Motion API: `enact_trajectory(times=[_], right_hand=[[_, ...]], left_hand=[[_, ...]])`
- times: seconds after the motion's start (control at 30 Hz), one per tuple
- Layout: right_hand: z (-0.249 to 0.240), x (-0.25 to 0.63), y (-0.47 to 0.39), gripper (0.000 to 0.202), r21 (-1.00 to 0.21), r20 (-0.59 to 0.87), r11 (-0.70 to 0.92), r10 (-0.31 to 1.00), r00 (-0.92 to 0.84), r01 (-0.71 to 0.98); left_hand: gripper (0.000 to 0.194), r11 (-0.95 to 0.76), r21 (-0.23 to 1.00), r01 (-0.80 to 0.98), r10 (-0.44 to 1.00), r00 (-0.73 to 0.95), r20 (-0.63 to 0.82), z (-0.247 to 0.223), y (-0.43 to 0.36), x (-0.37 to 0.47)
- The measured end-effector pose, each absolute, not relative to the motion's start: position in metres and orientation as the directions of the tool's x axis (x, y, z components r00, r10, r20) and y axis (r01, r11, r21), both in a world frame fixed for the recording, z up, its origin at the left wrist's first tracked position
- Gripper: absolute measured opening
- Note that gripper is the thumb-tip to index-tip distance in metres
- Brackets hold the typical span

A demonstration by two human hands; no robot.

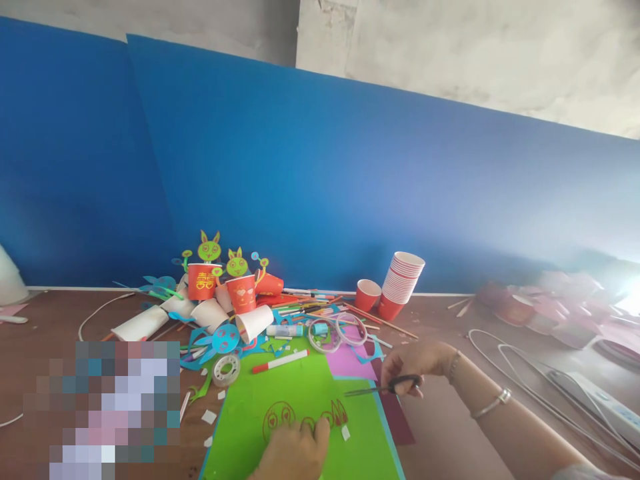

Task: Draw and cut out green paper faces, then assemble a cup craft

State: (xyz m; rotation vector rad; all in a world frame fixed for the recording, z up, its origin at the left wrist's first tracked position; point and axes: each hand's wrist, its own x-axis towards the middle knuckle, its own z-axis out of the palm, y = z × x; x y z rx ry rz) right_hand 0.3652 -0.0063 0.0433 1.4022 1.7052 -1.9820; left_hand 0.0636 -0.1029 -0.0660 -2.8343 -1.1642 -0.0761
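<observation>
My left hand rests fingertips down on a bright green paper sheet, its fingers a little apart. Beside those fingers the sheet carries brown marker drawings: a round face and a pair of pointed ears, with small circles partly hidden by the hand. My right hand is closed round the dark handles of a pair of scissors. Their blades point left, over the green sheet's right part. A small white scrap lies below the ears. Blue paper shows along the sheet's edges.
Beyond the sheet lie a red-capped marker, tape rolls, pencils and purple paper. Red cups with green animal faces stand at back left, stacked cups at back right. Cables and a power strip lie right.
</observation>
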Motion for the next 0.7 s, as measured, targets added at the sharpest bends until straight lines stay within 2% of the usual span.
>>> enact_trajectory(times=[0.37,0.53,0.7], right_hand=[[0.029,0.327,0.017,0.040,-0.685,-0.724,-0.375,0.257,-0.641,0.624],[0.022,0.324,0.016,0.042,-0.684,-0.718,-0.411,0.234,-0.655,0.603],[0.015,0.326,0.016,0.043,-0.694,-0.705,-0.434,0.247,-0.664,0.575]], left_hand=[[0.018,-0.655,-0.106,0.748,0.714,0.659,0.238,-0.073,-0.114,0.070],[0.010,-0.616,-0.101,0.781,0.729,0.614,0.302,-0.069,-0.120,0.073],[0.003,-0.615,-0.097,0.783,0.729,0.611,0.307,-0.064,-0.122,0.074]])
